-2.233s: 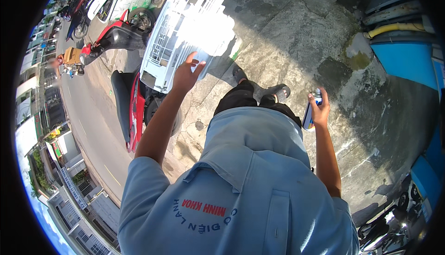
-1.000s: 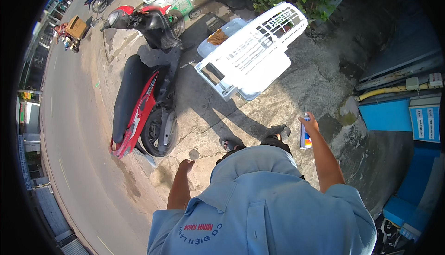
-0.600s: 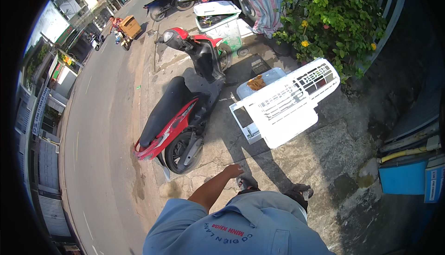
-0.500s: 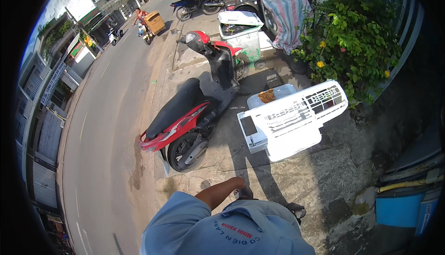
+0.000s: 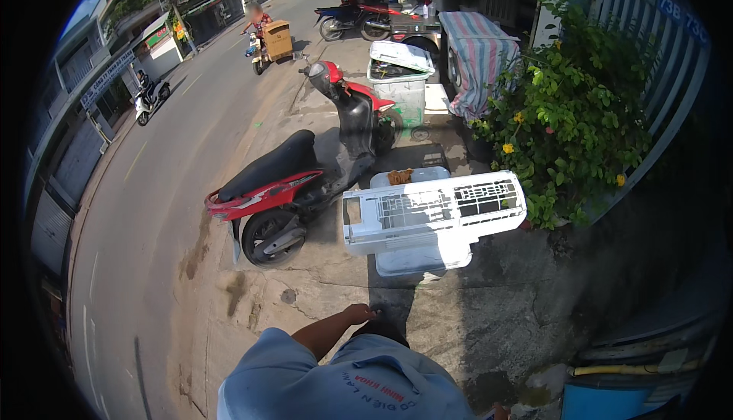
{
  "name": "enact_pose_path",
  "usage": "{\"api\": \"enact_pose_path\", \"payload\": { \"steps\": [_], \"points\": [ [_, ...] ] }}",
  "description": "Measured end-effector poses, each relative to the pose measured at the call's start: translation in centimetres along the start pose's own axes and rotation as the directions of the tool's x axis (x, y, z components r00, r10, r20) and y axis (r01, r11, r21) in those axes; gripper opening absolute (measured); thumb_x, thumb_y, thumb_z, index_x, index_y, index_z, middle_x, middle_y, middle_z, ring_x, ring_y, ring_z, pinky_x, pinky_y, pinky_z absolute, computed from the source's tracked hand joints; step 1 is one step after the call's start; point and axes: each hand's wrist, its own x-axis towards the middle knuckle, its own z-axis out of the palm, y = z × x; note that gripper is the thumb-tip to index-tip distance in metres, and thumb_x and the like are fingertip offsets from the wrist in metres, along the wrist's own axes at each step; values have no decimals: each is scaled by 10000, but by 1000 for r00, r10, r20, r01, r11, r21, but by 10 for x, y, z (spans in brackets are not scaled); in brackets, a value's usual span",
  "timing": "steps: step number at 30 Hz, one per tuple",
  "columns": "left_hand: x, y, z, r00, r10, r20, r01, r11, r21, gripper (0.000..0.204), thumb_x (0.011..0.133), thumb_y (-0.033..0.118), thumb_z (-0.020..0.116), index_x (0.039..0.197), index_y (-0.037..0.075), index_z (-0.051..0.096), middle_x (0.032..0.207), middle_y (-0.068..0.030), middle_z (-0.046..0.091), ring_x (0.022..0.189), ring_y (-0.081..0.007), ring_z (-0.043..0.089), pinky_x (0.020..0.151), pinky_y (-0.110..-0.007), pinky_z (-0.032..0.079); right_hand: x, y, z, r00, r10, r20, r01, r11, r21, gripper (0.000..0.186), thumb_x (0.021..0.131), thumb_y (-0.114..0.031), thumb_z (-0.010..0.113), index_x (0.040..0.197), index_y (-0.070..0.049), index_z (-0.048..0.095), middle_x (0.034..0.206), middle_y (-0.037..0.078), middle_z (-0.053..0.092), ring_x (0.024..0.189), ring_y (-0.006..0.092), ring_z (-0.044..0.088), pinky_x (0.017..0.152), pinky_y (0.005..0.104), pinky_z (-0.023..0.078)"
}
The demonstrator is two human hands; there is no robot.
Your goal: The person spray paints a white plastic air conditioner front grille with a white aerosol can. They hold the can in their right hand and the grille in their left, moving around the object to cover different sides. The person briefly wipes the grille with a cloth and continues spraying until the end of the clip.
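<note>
My left hand [image 5: 357, 314] hangs low in front of my body, below the light blue shirt sleeve. It touches nothing that I can see, and its fingers are too small to make out. Of my right hand [image 5: 498, 411] only a sliver shows at the lower edge, its fingers hidden. Ahead on the pavement lies a white slotted air-conditioner casing [image 5: 435, 210], apart from both hands. It rests across a shallow white tub [image 5: 424, 258] in front and a white tray [image 5: 427, 174] behind. On that tray is a crumpled orange-brown cloth [image 5: 399, 176].
A red and black scooter [image 5: 267, 164] stands left of the casing. Beyond are a lidded bin [image 5: 399, 88] and a striped cover [image 5: 477, 57]. A flowering bush [image 5: 573, 114] fills the right by a fence. Riders pass on the road [image 5: 153, 191]; one carries a cardboard box [image 5: 278, 40].
My view has shifted, and the casing and scooter sit farther left in it. My left hand stays low by my body. The white scooter on the road has come nearer.
</note>
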Motion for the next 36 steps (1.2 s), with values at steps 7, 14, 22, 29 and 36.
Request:
{"api": "enact_pose_path", "payload": {
  "steps": [7, 14, 22, 29, 36],
  "points": [
    [-7, -76, 68, 924, -308, 226, 274, 946, 171, 626, 914, 631, 539, 981, 46, 751, 1033, -190, 733, 1020, -357, 678, 874, -447, 518, 116, -98, -29, 983, -170, -61, 180, 953, 243, 784, 747, -299, 816, 1442, -89, 522, 1347, 184, 603, 1130, 355, 625, 932, 456, 525],
    [69, -7, 61, 761, -321, 563, 155, 934, 323, 618, 924, 629, 527, 1018, 61, 750, 1066, -180, 731, 1006, -364, 676, 876, -445, 516, 65, -237, -50, 991, 62, 118, -69, 996, 57, 745, 848, -363, 762, 1462, -56, 471, 1470, 194, 456, 1162, 325, 589, 892, 477, 519],
    [203, 165, -26, 959, 259, 116, -229, 948, -219, 552, 975, 522, 505, 1071, 28, 732, 1093, -201, 714, 1014, -332, 662, 886, -449, 508, 168, -310, -91, 954, -161, 254, 208, 963, -173, 765, 798, -367, 794, 1431, -48, 505, 1375, 198, 532, 1106, 313, 616, 878, 447, 528],
    [206, 183, 65, 942, -282, 183, 336, 764, -550, 630, 840, 593, 694, 1110, 24, 722, 977, -157, 725, 790, -284, 671, 756, -436, 549, 313, -409, -169, 887, -310, 341, 411, 867, -281, 783, 755, -370, 823, 1404, -40, 534, 1291, 202, 598, 1057, 301, 640, 865, 422, 536],
    [153, 218, 158, 705, -680, 198, 681, 574, -455, 647, 747, 713, 674, 946, 109, 793, 978, -160, 756, 905, -324, 725, 854, -430, 549, 428, -615, -242, 739, -572, 356, 668, 694, -270, 786, 725, -377, 845, 1373, -31, 566, 1199, 207, 666, 1013, 293, 667, 871, 394, 540]
  ]
}}
